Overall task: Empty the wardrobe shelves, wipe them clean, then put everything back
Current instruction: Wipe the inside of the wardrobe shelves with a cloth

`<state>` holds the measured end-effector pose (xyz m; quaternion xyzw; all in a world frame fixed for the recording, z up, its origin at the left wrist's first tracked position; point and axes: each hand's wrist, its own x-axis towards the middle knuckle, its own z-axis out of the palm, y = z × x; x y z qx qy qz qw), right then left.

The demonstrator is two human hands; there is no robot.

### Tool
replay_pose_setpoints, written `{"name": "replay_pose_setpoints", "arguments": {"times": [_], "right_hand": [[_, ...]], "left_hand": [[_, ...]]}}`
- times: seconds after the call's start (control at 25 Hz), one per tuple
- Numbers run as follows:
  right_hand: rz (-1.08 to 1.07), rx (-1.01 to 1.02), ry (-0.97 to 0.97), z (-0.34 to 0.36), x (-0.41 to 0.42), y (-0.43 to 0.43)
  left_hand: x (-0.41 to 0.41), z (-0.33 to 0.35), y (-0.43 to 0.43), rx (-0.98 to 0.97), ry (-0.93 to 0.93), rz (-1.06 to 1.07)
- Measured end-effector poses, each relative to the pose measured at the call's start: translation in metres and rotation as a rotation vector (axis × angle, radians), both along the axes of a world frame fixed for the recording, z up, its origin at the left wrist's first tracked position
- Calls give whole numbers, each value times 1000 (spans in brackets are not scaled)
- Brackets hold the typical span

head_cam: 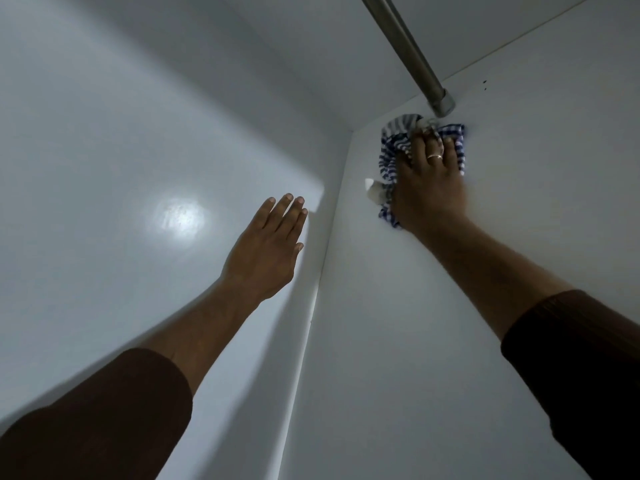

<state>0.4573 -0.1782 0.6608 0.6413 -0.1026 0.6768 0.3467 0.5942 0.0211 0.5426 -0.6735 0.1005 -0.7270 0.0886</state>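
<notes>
Dark brown sleeves sit nearest the camera, one at the near left [93, 410] and one at the near right [585, 358], both pushed up the forearms. At the left, the glossy white wardrobe panel [104, 168] carries a bright glare spot and nothing else that shows. The left hand [266, 251] reaches toward it with its fingers straight and close together, holding nothing; whether the palm touches the panel I cannot tell.

Right of the inner corner seam, the matt white side wall [415, 341] runs up to the far right. There the right hand [429, 188], a ring on one finger, presses the blue-and-white checked wiping cloth [391, 150] flat against the wall, fingers spread over it and slightly curled into the bunched fabric. The cloth lies just below the socket of the grey metal hanging rail [405, 39], almost touching it.

Judging by this, wiping is under way and the putting back is not begun. The risk: the cloth may snag on the rail socket, or slip from under the fingers on the upward stretch, since the arm is near full reach.
</notes>
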Motion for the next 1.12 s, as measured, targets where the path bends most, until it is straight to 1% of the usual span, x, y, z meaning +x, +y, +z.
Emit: {"name": "replay_pose_setpoints", "arguments": {"times": [0.12, 0.16, 0.28, 0.32, 0.4, 0.48, 0.52, 0.6, 0.68, 0.72, 0.8, 0.84, 0.88, 0.92, 1.0, 1.12], "right_hand": [[76, -36, 90, -31, 24, 15], [91, -57, 155, -49, 34, 23], [40, -92, 391, -101, 56, 35], [17, -111, 422, -109, 57, 33], [42, -130, 360, -99, 42, 24], [104, -89, 189, -73, 16, 10], [105, -53, 138, -60, 2, 2], [85, -10, 147, -54, -13, -5], [128, -25, 178, -80, -7, 3], [139, -50, 229, -103, 0, 10], [84, -65, 428, -152, 16, 24], [46, -60, 510, -173, 23, 30], [25, -55, 544, -188, 27, 33], [5, -66, 546, -194, 29, 33], [18, -77, 490, -179, 22, 28], [84, -34, 221, -117, -1, 8]], "left_hand": [[0, -12, -1, -28, 11, -1], [-1, -18, 0, -22, 14, 1], [-4, -27, 3, 3, -6, 22], [-5, -26, 3, 3, -6, 14], [-8, -24, 2, -2, 5, 12], [-5, -26, 1, -9, 14, 16], [-3, -26, 2, -11, 17, 18], [-6, -23, 4, -25, 34, 22], [-14, -28, 0, -42, 78, 37], [-19, -37, -4, -41, 117, 45], [-27, -72, -7, -14, 189, 45], [-29, -93, -3, 11, 205, 36], [-28, -112, 3, 42, 197, 24], [-26, -126, 11, 76, 175, 7], [-23, -140, 24, 112, 151, -39], [-16, -138, 23, 129, 128, -55]]}}
